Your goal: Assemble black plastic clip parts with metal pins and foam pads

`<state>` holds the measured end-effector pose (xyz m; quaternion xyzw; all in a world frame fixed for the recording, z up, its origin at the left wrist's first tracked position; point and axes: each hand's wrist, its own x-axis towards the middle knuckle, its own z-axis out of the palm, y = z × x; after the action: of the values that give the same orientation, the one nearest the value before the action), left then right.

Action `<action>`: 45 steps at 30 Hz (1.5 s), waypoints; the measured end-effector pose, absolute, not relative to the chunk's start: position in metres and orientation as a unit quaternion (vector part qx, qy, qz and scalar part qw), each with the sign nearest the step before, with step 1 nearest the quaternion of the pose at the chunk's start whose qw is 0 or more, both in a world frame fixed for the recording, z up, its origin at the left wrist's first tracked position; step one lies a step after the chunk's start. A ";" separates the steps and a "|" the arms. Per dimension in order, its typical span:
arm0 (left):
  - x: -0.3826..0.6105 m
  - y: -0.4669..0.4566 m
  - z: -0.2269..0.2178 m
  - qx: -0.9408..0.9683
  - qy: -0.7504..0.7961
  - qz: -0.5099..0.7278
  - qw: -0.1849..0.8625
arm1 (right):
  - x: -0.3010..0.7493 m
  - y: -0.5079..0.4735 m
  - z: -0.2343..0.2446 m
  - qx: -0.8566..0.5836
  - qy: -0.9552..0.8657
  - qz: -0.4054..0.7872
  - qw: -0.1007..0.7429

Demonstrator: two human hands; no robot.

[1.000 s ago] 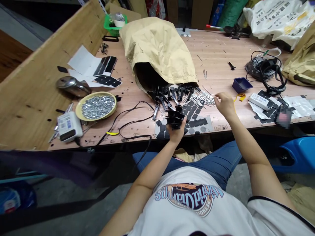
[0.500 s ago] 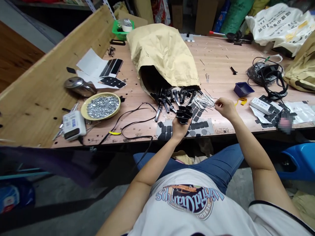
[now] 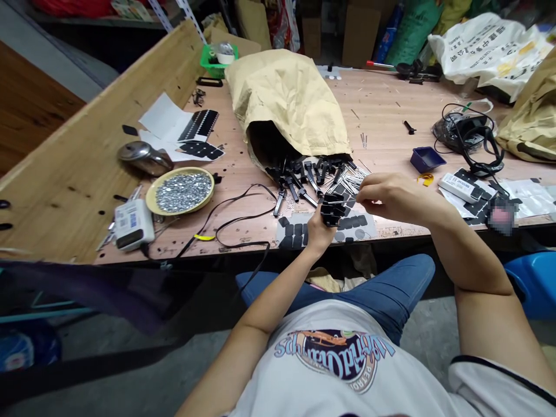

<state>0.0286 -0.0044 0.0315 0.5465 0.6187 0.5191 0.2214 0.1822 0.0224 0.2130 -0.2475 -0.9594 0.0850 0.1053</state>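
My left hand (image 3: 319,233) is closed around a bundle of black plastic clip-like parts (image 3: 332,209), held over the table's front edge. To its right my right hand (image 3: 384,197) is raised with its fingertips pinched together, pointing toward the bundle; what is in the pinch, if anything, is too small to make out. Behind the hands lies a pile of thin metal pins (image 3: 350,176), partly hidden by my right hand. More black parts with long stems (image 3: 299,179) spill from the mouth of a brown paper sack (image 3: 291,104). Beneath the left hand is a sheet of black adhesive pads (image 3: 295,230).
On the left stand a yellow bowl of small metal pieces (image 3: 182,191), a white box-shaped device (image 3: 134,225) and a black strap (image 3: 234,217). A purple tray (image 3: 428,158) and a black headset (image 3: 482,145) are at the right. A wooden board (image 3: 99,133) borders the left side.
My right hand has risen from the metal pins and moved left, closer to the black parts. My left hand has shifted slightly right with its bundle, which is now tilted differently.
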 end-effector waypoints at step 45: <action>0.026 0.002 0.049 0.442 0.609 0.581 0.308 | 0.223 0.069 0.143 -0.518 -0.767 0.003 0.379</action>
<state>0.0256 0.0015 0.0494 0.4421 0.6094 0.5814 0.3085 0.2233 0.0692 0.1426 -0.5179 -0.7671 0.0032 0.3786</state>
